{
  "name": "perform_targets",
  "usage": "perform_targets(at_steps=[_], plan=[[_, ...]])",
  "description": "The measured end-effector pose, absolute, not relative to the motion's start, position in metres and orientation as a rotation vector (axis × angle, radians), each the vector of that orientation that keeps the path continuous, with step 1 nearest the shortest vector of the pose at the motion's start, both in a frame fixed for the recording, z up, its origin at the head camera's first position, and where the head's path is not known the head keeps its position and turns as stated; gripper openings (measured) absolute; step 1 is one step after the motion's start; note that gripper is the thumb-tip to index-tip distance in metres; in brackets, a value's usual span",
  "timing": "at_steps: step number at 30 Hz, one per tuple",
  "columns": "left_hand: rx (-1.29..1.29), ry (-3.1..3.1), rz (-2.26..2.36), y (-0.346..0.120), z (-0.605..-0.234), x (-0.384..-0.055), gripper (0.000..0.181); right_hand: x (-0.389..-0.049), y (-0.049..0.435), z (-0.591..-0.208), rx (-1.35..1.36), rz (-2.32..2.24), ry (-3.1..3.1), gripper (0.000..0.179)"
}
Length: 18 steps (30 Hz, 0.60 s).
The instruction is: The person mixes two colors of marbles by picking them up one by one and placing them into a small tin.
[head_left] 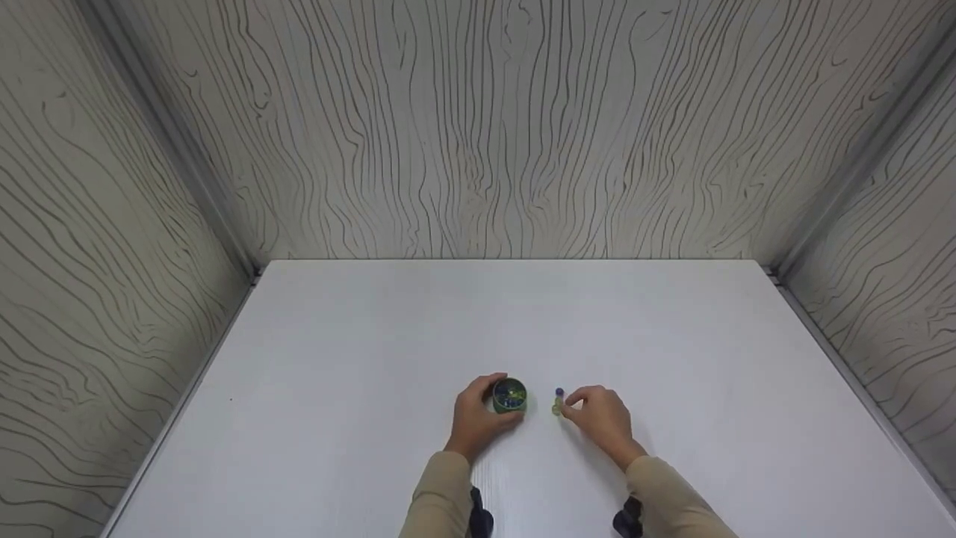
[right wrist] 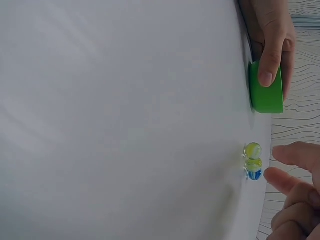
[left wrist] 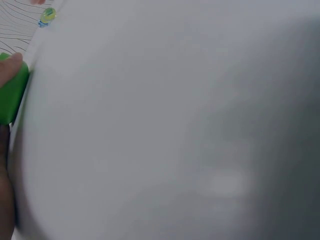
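My left hand [head_left: 476, 420] grips a small green cup [right wrist: 268, 100] that stands upright on the white table, thumb on one side and fingers on the other. Several blue and yellow-green marbles [head_left: 510, 394] lie inside it. To the right of the cup is a short row of loose glass marbles: a blue marble [right wrist: 255, 175] and two yellow-green marbles [right wrist: 253, 151]. Close beside this row is my right hand [head_left: 603, 417]; in the right wrist view its thumb and forefinger are apart, near the marbles with nothing between them, and its other fingers are curled.
The white table [head_left: 358, 336] runs back to a wood-grain patterned wall [head_left: 478, 134], with similar panels at both sides. A tiny dark speck [head_left: 231, 399] is on the table at the left. Dark wrist devices [head_left: 480, 515] show by both sleeves.
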State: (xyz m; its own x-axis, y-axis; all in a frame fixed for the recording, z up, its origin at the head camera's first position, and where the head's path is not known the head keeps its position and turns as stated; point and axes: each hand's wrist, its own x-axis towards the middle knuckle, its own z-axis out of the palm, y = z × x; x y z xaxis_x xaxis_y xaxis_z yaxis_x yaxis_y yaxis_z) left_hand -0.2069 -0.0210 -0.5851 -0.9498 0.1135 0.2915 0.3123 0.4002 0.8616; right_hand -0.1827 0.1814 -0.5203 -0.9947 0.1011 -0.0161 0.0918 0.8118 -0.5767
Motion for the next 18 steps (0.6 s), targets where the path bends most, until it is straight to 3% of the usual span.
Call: perform_targets(at_steps=[18], plan=[[-0.357,-2.477,-1.597,-0.021,-0.586,-0.207,0.063,-0.180,0.169,-0.525,-0.302,0.832,-3.028,0.025]])
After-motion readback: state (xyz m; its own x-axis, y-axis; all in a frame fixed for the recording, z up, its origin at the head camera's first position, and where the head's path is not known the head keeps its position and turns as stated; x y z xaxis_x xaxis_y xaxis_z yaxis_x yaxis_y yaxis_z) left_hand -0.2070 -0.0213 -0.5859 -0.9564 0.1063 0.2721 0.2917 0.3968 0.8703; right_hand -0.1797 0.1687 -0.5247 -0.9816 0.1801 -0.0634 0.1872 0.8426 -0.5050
